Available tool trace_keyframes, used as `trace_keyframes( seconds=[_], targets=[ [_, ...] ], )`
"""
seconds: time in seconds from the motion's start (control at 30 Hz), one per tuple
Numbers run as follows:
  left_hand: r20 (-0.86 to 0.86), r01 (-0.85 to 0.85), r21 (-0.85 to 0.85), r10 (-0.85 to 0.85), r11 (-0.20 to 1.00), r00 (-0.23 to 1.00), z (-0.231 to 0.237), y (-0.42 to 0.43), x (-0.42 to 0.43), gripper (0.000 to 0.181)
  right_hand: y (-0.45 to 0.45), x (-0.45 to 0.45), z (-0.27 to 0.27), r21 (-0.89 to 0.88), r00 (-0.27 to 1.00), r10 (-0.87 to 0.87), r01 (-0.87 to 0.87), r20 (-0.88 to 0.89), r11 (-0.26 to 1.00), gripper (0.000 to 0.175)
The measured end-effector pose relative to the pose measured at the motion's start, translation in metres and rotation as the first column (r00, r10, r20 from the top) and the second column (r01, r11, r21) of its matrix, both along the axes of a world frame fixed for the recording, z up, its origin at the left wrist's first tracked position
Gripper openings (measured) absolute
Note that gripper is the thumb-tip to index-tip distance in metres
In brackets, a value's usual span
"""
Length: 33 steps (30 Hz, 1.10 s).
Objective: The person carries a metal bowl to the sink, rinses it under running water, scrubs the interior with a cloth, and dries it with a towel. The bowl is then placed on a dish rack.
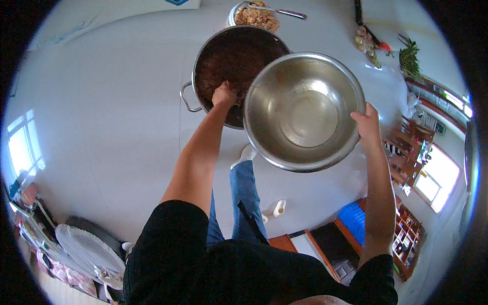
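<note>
My right hand (368, 122) grips the right rim of a large stainless steel bowl (305, 114), thumb over the edge. The bowl is tilted, shows its bare inside, and overlaps the right side of a big metal pot (244, 57) in the view. Dark brown contents fill much of the pot, which has a loop handle at its left. Over these contents is my left hand (225, 94), its fingers bent downward; its fingertips are hidden, so whether they hold anything cannot be told. Behind the pot stands a container of light brown, lumpy food (256, 18) with a metal-handled utensil (291, 14) across it.
Pale tiled floor (114, 95) surrounds the pot. White slippers (279, 207) lie near my legs. A bag of produce (365, 40) and green leafy vegetables (410, 59) are at the upper right. Wooden furniture (406, 152) stands right; a round pale woven object (89, 244) is lower left.
</note>
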<state>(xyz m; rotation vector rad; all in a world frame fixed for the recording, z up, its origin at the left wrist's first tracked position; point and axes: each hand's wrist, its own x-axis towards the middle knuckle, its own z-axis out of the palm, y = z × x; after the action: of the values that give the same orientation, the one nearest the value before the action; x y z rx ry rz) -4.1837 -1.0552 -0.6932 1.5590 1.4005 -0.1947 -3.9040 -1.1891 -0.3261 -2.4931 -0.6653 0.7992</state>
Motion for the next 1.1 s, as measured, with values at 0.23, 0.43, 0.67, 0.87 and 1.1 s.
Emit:
trace_keyframes(
  seconds=[0.23,0.43,0.67,0.87,1.1],
  targets=[
    [0.226,-0.138,0.025,0.129,0.99,0.965,-0.076,0.008,-0.014,0.051,-0.026,-0.015,-0.02,0.142,0.998,0.059,-0.06,0.009,0.988,0.022],
    [0.291,-0.421,-0.77,0.85,0.48,0.438,0.047,0.002,-0.01,0.016,-0.103,-0.007,-0.012,0.24,0.977,-0.19,0.209,-0.1,0.948,0.021],
    [0.372,-0.625,-0.708,0.926,0.329,0.067,0.145,0.013,-0.004,0.017,-0.172,0.02,-0.043,0.355,0.902,-0.264,0.384,-0.342,0.853,0.022],
    [0.619,-0.187,-0.733,0.755,0.654,0.215,0.362,-0.071,0.129,0.016,-0.247,0.059,-0.038,0.465,0.838,-0.266,0.497,-0.476,0.733,0.018],
    [0.66,0.131,-0.511,0.291,0.849,0.692,0.476,-0.2,0.285,0.018,-0.298,0.14,0.067,0.57,0.704,-0.271,0.698,-0.656,0.433,0.026]
  ],
)
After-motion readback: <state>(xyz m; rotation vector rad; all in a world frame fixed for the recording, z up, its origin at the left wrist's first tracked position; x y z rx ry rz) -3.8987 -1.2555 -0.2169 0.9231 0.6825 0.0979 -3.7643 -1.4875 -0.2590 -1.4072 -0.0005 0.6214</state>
